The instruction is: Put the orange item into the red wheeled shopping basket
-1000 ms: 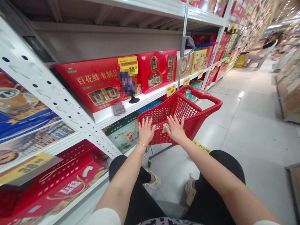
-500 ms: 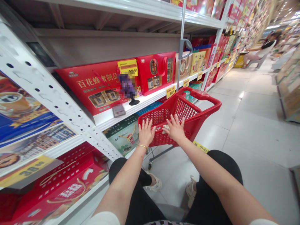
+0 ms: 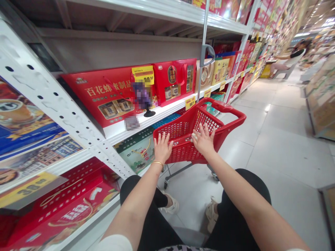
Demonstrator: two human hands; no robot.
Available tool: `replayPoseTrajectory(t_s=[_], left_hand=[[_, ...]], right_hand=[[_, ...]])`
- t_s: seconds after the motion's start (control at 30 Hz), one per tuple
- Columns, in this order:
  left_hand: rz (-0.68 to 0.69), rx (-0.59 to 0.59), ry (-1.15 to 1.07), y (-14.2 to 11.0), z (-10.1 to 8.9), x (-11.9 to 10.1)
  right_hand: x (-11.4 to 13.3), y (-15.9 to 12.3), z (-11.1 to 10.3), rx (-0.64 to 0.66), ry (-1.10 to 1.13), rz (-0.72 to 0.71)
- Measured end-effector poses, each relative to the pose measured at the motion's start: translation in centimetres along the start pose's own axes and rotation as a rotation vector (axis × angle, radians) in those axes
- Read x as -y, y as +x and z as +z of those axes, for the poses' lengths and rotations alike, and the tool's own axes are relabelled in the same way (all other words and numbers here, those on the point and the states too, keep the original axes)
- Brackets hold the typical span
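A red plastic shopping cart [image 3: 222,120] stands in the aisle right in front of me, beside the shelves. My left hand [image 3: 162,148] lies flat with spread fingers on the cart's near rim, a gold bangle on its wrist. My right hand [image 3: 204,140] rests on the rim further right, fingers stretched out, with a small pale cloth or wad [image 3: 194,136] under its palm. My knees in black trousers are bent below, and my pale shoes show on the floor.
White metal shelving [image 3: 78,134] on the left holds red gift boxes [image 3: 104,94], a green box [image 3: 136,150] and yellow price tags. Grey tiled floor [image 3: 282,146] stretches to the right. A person [image 3: 293,57] sits far down the aisle. Other displays stand at the right edge.
The cart has rolled a little away and turned slightly. My right hand has slid forward and right along the rim with the pale wad; the left hand stayed in place.
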State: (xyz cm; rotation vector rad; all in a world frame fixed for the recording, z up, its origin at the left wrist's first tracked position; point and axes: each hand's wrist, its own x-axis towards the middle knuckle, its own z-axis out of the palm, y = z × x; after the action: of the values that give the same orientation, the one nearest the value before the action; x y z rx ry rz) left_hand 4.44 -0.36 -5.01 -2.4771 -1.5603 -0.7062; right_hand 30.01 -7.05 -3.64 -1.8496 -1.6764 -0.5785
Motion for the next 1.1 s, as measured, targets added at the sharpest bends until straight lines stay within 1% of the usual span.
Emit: replayPoseTrajectory(t_s=[0.1, 0.17, 0.23, 0.37, 0.43, 0.47, 0.53, 0.67, 0.73, 0.8, 0.93, 1.0, 1.07, 1.1], left_hand=[[0.006, -0.006, -0.002, 0.0, -0.1, 0.0], [0.008, 0.0, -0.001, 0.0, -0.2, 0.0], [0.005, 0.005, 0.007, 0.0, -0.2, 0.0], [-0.002, 0.004, 0.014, 0.1, 0.1, -0.1], [0.004, 0.0, 0.009, 0.1, 0.2, -0.1], [0.008, -0.003, 0.007, 0.1, 0.3, -0.1], [0.013, -0.011, 0.007, 0.1, 0.3, -0.1], [0.013, -0.011, 0.021, -0.1, 0.2, 0.0], [0.013, -0.006, 0.027, -0.2, 0.1, 0.1], [0.011, -0.002, 0.029, -0.1, 0.0, 0.1], [0.008, 0.002, 0.021, -0.1, 0.1, 0.1], [0.011, 0.001, 0.013, -0.1, 0.1, 0.0], [0.014, -0.004, 0.008, -0.1, 0.1, 0.0], [0.016, -0.007, 0.007, -0.1, 0.1, -0.1]], right_hand=[[2.2, -1.4, 1.3, 0.103, 0.074, -0.203], [2.3, -1.6, 1.5, 0.12, 0.084, -0.238], [1.1, -1.2, 1.2, 0.088, 0.064, -0.176], [-2.4, -0.1, 0.0, -0.043, -0.008, 0.036], [-3.1, 0.2, -0.2, -0.08, -0.028, 0.09], [-2.9, 0.1, -0.1, -0.081, -0.027, 0.093], [-1.8, -0.1, 0.4, -0.051, -0.008, 0.052], [1.5, -0.9, 1.7, 0.05, 0.06, -0.127], [2.1, -0.9, 1.9, 0.065, 0.068, -0.173], [1.3, -0.5, 1.6, 0.039, 0.037, -0.135], [-3.2, 1.1, -0.1, -0.069, -0.078, 0.124], [-5.0, 1.8, -0.7, -0.1, -0.116, 0.221], [-5.3, 2.0, -0.8, -0.093, -0.131, 0.232], [-4.9, 1.9, -0.6, -0.076, -0.128, 0.208]])
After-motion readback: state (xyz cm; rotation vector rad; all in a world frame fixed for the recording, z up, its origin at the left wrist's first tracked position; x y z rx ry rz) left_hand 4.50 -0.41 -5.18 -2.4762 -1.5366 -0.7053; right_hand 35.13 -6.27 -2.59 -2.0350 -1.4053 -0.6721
